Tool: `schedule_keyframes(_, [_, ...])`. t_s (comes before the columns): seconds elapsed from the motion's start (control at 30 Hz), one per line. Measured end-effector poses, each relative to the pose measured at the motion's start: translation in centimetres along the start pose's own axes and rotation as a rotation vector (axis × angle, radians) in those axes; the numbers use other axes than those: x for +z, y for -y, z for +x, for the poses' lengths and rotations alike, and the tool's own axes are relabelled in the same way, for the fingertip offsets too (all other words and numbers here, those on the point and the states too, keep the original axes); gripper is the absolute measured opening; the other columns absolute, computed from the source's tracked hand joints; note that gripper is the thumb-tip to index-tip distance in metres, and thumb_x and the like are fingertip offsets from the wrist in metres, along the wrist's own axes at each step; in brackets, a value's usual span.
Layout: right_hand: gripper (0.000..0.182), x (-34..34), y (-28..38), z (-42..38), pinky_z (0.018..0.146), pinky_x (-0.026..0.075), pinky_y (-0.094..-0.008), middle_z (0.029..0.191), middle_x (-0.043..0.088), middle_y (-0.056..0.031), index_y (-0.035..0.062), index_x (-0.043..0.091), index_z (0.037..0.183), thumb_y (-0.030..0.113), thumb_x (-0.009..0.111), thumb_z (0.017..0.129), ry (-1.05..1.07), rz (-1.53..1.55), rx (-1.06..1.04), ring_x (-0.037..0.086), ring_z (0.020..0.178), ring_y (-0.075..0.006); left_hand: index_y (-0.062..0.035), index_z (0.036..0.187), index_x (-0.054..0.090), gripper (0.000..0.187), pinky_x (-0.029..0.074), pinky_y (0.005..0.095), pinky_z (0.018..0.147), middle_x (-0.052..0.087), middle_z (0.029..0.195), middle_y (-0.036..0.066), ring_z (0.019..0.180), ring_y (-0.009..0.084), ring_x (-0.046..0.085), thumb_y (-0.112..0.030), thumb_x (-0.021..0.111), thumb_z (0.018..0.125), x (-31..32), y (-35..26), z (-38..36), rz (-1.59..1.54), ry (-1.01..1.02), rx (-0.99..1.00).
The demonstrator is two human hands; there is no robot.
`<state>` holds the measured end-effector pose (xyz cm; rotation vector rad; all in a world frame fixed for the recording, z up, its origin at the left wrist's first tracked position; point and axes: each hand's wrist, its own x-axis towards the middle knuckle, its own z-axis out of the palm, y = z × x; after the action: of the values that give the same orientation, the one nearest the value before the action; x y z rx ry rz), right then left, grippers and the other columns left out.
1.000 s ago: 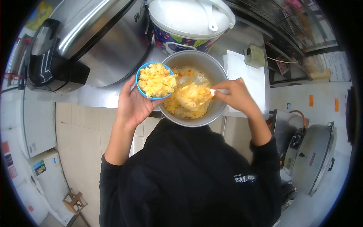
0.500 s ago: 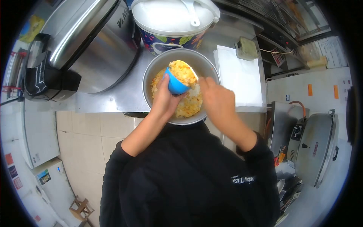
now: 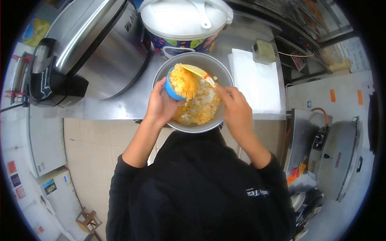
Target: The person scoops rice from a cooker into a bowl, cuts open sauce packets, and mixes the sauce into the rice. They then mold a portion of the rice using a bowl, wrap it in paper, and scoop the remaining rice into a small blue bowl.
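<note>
A blue cup (image 3: 172, 90) heaped with orange-yellow rice (image 3: 183, 82) is held tilted over the left part of a round metal bowl (image 3: 161, 72). My left hand (image 3: 161, 103) is closed around its outer side. My right hand (image 3: 235, 105) grips the handle of a spatula (image 3: 195, 70) with a yellowish blade. That blade lies against the top of the rice in the cup. White and orange rice (image 3: 199, 112) covers the bottom of the bowl beneath both hands.
A large metal cooker (image 3: 108, 52) stands at the left, and a patterned tub (image 3: 185, 36) with a white lid behind the bowl. White paper (image 3: 259, 86) and a small clear container (image 3: 264, 52) lie to the right. The counter's front edge (image 3: 104, 117) runs beside the bowl.
My left hand and the cup have shifted left, and the cup's opening is more visible. The spatula blade now shows across the rice's top, with my right hand slightly lower and to the right.
</note>
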<state>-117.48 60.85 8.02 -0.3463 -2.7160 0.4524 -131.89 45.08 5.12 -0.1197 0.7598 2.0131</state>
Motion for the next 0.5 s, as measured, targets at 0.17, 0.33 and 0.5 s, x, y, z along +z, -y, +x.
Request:
schedule_keyframes(0.17, [0.053,-0.6,-1.0,0.0,0.076,0.045,-0.0363,0.099,0.054,-0.0087,0.0155,0.059,0.115,-0.009,0.052,0.068,-0.019,0.118,0.003,0.054,0.087,-0.0270,-0.0055,0.131,0.037,0.050,0.040,0.0486,0.095,0.045,0.131,0.013,0.120,0.0289,0.045,-0.037,0.030,0.093,-0.7,-1.2,-0.2,0.042,0.021,-0.101])
schedule_keyframes(0.33, [0.055,-0.5,-0.5,0.5,0.079,0.045,-0.0353,0.103,0.054,-0.0110,0.0160,0.060,0.116,-0.010,0.051,0.068,-0.023,0.170,-0.075,0.053,0.091,-0.0279,-0.0040,0.132,0.036,0.053,0.046,0.0487,0.090,0.045,0.131,0.016,0.116,0.0312,0.049,-0.038,0.030,0.092,-0.8,-1.4,0.1,0.049,0.069,-0.173])
schedule_keyframes(0.5, [0.048,0.0,-1.0,0.6,0.076,0.046,-0.0345,0.101,0.057,-0.0125,0.0146,0.060,0.116,-0.008,0.050,0.075,-0.029,0.262,-0.103,0.056,0.083,-0.0295,-0.0032,0.132,0.037,0.054,0.045,0.0500,0.091,0.046,0.130,0.016,0.117,0.0317,0.048,-0.038,0.030,0.091,-0.2,-1.8,0.1,0.063,0.080,-0.214])
